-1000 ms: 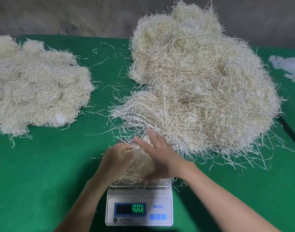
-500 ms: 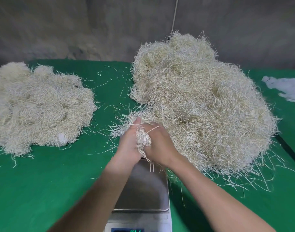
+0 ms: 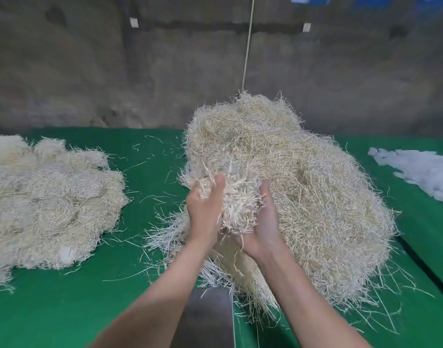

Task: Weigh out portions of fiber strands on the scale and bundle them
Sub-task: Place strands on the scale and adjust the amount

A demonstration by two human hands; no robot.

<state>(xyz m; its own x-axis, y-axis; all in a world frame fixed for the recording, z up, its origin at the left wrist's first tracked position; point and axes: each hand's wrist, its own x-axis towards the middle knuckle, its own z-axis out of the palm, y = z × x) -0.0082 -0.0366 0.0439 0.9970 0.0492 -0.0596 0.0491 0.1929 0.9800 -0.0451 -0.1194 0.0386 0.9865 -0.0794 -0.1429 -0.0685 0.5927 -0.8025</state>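
A pale portion of fiber strands (image 3: 236,200) is held up in the air between my two hands, its cut ends sticking out upward and toward me. My left hand (image 3: 205,212) cups its left side and my right hand (image 3: 263,222) cups its right side, fingers curled round it. Behind and to the right lies the big loose heap of strands (image 3: 303,192) on the green table (image 3: 65,310). The scale's bare steel pan (image 3: 208,320) shows at the bottom between my forearms; its display is out of view.
A second, flatter pile of strands (image 3: 47,207) covers the table's left side. White scraps (image 3: 421,172) lie at the far right. Loose strands are scattered over the cloth between the piles. A grey wall stands behind, with a thin cord (image 3: 248,43) hanging down.
Both hands gathered the portion off the scale pan and raised it up and away from me. The view tilted upward, so the scale's display dropped out of sight.
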